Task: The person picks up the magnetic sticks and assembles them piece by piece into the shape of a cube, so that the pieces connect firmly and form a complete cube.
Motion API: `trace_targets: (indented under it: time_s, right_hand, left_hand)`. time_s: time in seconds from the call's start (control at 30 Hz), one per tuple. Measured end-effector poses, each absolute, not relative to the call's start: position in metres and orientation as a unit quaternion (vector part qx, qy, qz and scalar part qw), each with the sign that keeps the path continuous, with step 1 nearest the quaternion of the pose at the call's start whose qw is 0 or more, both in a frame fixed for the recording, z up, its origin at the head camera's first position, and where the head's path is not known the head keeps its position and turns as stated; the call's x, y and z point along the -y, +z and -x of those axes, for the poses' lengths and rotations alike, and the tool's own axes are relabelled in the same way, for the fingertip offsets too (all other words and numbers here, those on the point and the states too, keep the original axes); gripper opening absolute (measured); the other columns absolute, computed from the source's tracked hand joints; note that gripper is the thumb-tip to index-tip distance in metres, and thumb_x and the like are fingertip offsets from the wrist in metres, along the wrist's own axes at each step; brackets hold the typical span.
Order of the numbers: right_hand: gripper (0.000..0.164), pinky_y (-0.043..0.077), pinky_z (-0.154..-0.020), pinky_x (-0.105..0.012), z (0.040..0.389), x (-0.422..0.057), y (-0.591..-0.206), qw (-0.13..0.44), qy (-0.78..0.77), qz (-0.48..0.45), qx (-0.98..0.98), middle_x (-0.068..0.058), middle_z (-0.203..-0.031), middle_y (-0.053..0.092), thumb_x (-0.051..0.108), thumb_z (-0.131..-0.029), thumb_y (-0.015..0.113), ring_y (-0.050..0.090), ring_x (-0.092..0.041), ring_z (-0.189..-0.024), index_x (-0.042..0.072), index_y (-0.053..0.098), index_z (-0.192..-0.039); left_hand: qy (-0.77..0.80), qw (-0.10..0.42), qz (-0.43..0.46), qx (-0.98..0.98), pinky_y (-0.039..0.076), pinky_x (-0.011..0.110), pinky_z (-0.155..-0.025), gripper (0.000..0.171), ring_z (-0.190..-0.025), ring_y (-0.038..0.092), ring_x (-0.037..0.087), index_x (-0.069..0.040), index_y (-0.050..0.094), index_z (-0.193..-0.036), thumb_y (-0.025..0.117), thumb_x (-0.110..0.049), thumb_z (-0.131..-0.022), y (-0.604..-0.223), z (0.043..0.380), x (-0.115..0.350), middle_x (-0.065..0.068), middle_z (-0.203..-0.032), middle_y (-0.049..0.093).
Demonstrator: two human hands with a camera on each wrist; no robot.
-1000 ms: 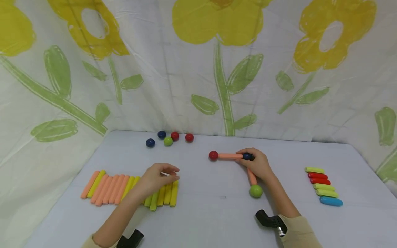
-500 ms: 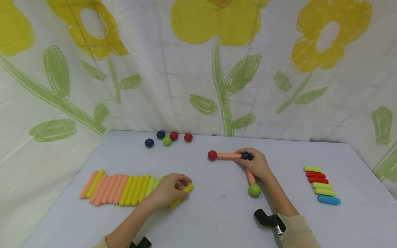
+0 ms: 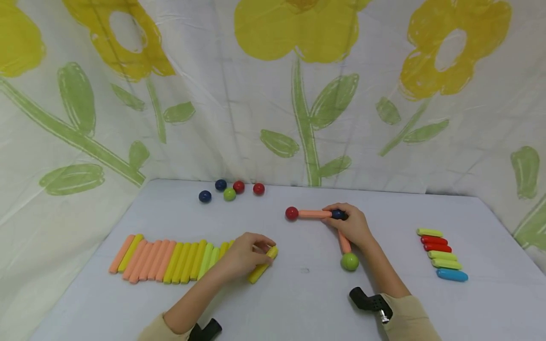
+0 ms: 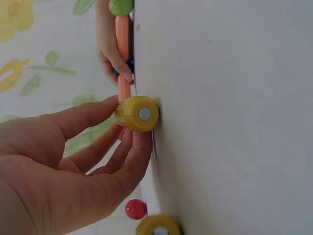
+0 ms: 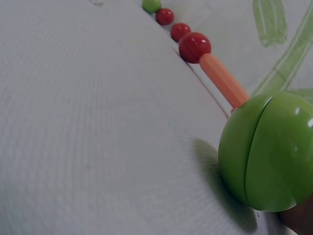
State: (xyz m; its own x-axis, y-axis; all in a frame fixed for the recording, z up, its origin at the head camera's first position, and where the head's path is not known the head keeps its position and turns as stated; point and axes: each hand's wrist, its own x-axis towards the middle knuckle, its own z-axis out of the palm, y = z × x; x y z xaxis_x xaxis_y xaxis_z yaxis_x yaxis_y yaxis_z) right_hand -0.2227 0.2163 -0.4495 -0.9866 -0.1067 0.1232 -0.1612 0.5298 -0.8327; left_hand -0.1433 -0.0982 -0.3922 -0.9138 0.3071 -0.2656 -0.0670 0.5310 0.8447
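My left hand (image 3: 244,258) pinches a yellow stick (image 3: 261,267) between thumb and fingers, slanted just above or on the table. In the left wrist view the yellow stick (image 4: 138,113) points its end, with a pale round centre, at the camera. My right hand (image 3: 353,228) holds a dark blue ball (image 3: 338,214) at the corner of a joined piece. From that ball one orange stick (image 3: 314,214) runs left to a red ball (image 3: 292,213). Another orange stick (image 3: 344,242) runs toward me to a green ball (image 3: 350,262), which looms large in the right wrist view.
A row of orange, yellow and lime sticks (image 3: 170,261) lies at the left, partly behind my left forearm. Several loose balls (image 3: 229,193) sit near the table's back edge. Short lime, red and blue pieces (image 3: 443,255) lie at the right. A flowered cloth (image 3: 196,142) hangs behind.
My left hand has picked out a yellow stick from the row's right end and carried it rightward, toward the joined piece. The right hand has stayed in place.
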Motion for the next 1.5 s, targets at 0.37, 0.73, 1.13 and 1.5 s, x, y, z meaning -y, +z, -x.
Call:
trace_targets:
  time_s: [0.37, 0.73, 1.13, 1.5]
  right_hand:
    - [0.029, 0.045, -0.111, -0.060, 0.222, -0.216, -0.449, 0.027, 0.479, -0.074, 0.874, -0.025, -0.135, 0.066, 0.015, -0.095, 0.080, 0.056, -0.045, -0.133, 0.005, 0.076, -0.122]
    - [0.030, 0.046, -0.111, -0.059, 0.223, -0.215, -0.447, 0.027, 0.481, -0.070, 0.873, -0.023, -0.133, 0.068, 0.017, -0.094, 0.081, 0.056, -0.044, -0.133, 0.006, 0.077, -0.122]
    - [0.029, 0.044, -0.112, -0.062, 0.222, -0.218, -0.443, 0.034, 0.459, -0.062, 0.886, -0.026, -0.134, 0.067, 0.016, -0.094, 0.081, 0.056, -0.047, -0.134, 0.005, 0.077, -0.120]
    - [0.028, 0.051, -0.075, -0.043, 0.204, -0.227, -0.408, 0.013, 0.308, -0.021, 0.951, -0.019, -0.100, 0.071, 0.021, -0.090, 0.083, 0.064, -0.033, -0.090, 0.000, 0.072, -0.104]
  left_hand:
    - [0.626, 0.198, 0.045, -0.753, 0.061, 0.035, -0.096, 0.038, -0.099, 0.071, 0.020, 0.005, 0.067, -0.134, 0.073, -0.011, -0.100, -0.409, 0.182, 0.065, 0.017, -0.125, 0.071]
    - [0.679, 0.170, 0.082, -0.709, 0.060, 0.035, -0.097, 0.035, -0.103, 0.069, 0.023, 0.011, 0.066, -0.131, 0.070, -0.007, -0.101, -0.413, 0.198, 0.044, 0.024, -0.132, 0.066]
    - [0.589, 0.161, 0.059, -0.790, 0.062, 0.030, -0.091, 0.041, -0.096, 0.070, 0.021, 0.003, 0.066, -0.134, 0.077, -0.011, -0.097, -0.408, 0.186, 0.043, 0.014, -0.114, 0.072]
    - [0.550, 0.145, 0.033, -0.822, 0.062, 0.034, -0.095, 0.039, -0.095, 0.070, 0.022, 0.003, 0.067, -0.133, 0.076, -0.009, -0.097, -0.403, 0.182, 0.048, 0.015, -0.115, 0.072]
